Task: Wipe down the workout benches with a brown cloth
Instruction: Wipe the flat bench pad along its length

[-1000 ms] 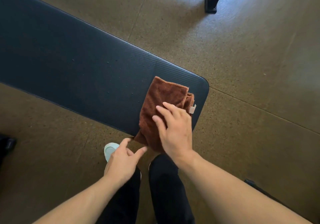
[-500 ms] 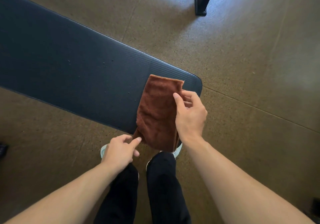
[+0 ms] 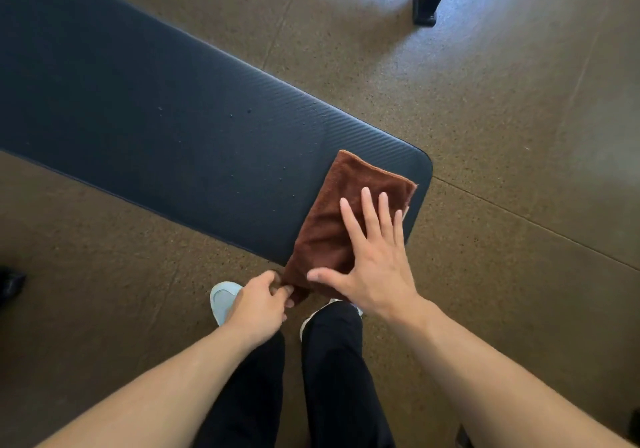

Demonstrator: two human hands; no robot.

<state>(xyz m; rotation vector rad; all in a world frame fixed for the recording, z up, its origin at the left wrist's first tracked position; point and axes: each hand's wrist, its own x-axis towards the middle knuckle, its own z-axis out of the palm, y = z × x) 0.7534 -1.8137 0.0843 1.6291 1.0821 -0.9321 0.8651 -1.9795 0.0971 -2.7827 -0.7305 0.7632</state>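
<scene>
So the cloth (image 3: 341, 219) is folded into a rectangle and lying on the right end of the bench (image 3: 166, 129), with its near corner hanging off the near edge. The right hand (image 3: 372, 260) is flat on top of it, fingers spread, palm pressing the near-right part down, not gripping anything. The left hand (image 3: 258, 304) is just off the near edge, pinching that dangling corner between thumb and fingers.

What could go wrong, I'd guess: the cloth sits right at the end of the pad, so a push to the right would just slide it off onto the floor (image 3: 485, 118). And if the left hand keeps tugging the corner while the right starts wiping, the fold could bunch up or come undone. There are a few small specks or droplets on the pad further left (image 3: 230, 115), easy to miss if the strokes stay short.
</scene>
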